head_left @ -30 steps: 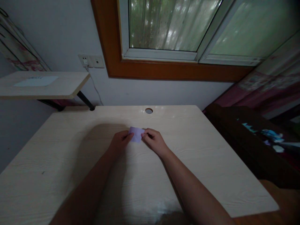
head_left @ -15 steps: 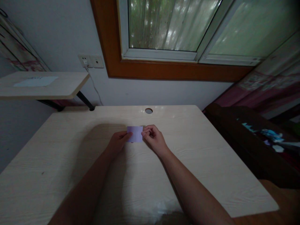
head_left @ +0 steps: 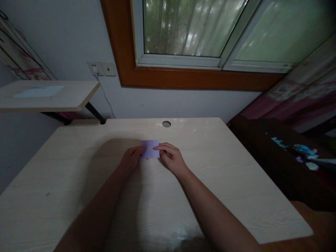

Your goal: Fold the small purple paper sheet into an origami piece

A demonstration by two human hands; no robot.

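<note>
A small rectangular piece of light purple paper (head_left: 149, 152) is held just above the pale wood-grain desk, near its far side. My left hand (head_left: 131, 156) grips the paper's left edge, thumb on the upper face and the other fingers behind it. From the other side, my right hand (head_left: 172, 157) reaches over the right edge with its index finger stretched out, the tip resting on or just over the paper's face. The remaining right fingers are loosely bent beside that edge, partly hidden. A tiny dark reddish bit peeks out below the paper's lower edge; I cannot make out what it is.
The desk (head_left: 225, 196) has a round cable hole (head_left: 166, 124) near its back edge. A raised shelf (head_left: 86, 91) on black legs stands at the left, bearing a white sheet (head_left: 39, 91). Behind are a wall socket (head_left: 102, 69) with a cable and a wood-framed window.
My right hand has gone from pinched fingers at the paper's right edge to an extended index finger over its face. The paper has shifted slightly left and up with my left hand.
</note>
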